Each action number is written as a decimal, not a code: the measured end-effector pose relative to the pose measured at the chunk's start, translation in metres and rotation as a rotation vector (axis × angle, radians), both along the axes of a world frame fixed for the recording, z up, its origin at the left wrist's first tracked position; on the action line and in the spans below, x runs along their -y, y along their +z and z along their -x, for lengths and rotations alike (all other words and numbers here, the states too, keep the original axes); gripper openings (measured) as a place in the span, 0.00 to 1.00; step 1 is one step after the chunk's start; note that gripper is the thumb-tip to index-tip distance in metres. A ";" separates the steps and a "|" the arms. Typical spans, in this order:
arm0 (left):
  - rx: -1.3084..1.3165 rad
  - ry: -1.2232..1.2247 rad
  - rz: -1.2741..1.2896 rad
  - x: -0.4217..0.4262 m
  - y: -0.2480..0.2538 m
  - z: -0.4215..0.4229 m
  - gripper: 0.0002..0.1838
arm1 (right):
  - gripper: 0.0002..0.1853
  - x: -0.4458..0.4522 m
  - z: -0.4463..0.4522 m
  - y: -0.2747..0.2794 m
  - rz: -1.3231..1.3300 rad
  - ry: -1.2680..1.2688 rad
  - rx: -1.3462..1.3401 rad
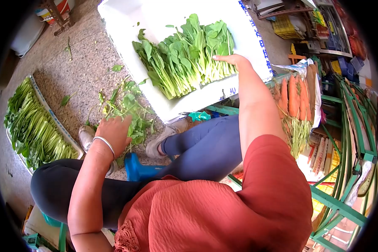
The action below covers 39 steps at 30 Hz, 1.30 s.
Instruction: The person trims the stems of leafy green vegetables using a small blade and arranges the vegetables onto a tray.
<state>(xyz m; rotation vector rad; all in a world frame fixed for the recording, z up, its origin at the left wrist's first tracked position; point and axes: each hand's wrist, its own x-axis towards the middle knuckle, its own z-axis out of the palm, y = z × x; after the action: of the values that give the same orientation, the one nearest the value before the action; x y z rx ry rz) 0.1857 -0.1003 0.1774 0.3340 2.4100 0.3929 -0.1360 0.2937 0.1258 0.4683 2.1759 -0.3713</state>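
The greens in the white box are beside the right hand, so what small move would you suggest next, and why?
Perhaps pat the greens gently into line with the right hand: it is right at their edge, and their leafy tops look uneven.

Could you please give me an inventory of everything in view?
White box: one, white, top centre
Greens in the box: uncounted, green, inside it
Left tray: one, white-edged, left
Greens in the tray: uncounted, green
Loose greens: uncounted, green, floor
Carrots: several, orange, right
Metal frames: uncounted, green, right
Blue object: one, partly hidden, between the legs
Yellow crate: one, upper right
Other goods: too cluttered to count, edges
Shoes: two, pale, below the box
Bracelet: one, silvery, left wrist
Hands: two, bare; left over loose greens, right at boxed greens
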 end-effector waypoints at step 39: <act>0.790 1.186 -1.507 -0.158 -0.075 0.195 0.42 | 0.33 0.107 -0.079 0.084 0.183 0.323 -0.359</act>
<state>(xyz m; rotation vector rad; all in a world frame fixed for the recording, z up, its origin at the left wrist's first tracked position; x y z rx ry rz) -0.0096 0.0581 0.1021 -0.6066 0.8667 2.2599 -0.0575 0.1871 0.2095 -0.0614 2.4813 -0.4979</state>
